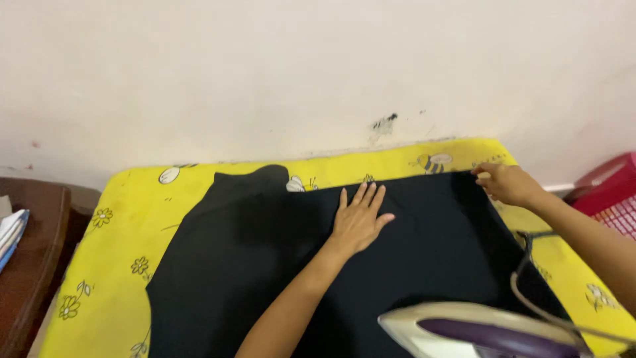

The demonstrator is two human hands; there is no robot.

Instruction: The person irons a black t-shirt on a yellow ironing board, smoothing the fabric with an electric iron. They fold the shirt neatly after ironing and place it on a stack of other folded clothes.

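Note:
A black garment (265, 265) lies spread over a yellow padded board cover (106, 265) printed with bees and flowers. My left hand (359, 219) rests flat on the cloth near its far edge, fingers together and pointing at the wall. At the far right corner of the garment my right hand (507, 182) pinches the fabric's edge. A white and purple iron (477, 330) stands on the cloth at the near right, with its cord (523, 265) looping up beside my right forearm.
A white, scuffed wall (318, 66) runs right behind the board. A brown wooden piece of furniture (33, 258) with folded light cloth (12, 232) stands at the left. A red plastic basket (613, 189) sits at the far right.

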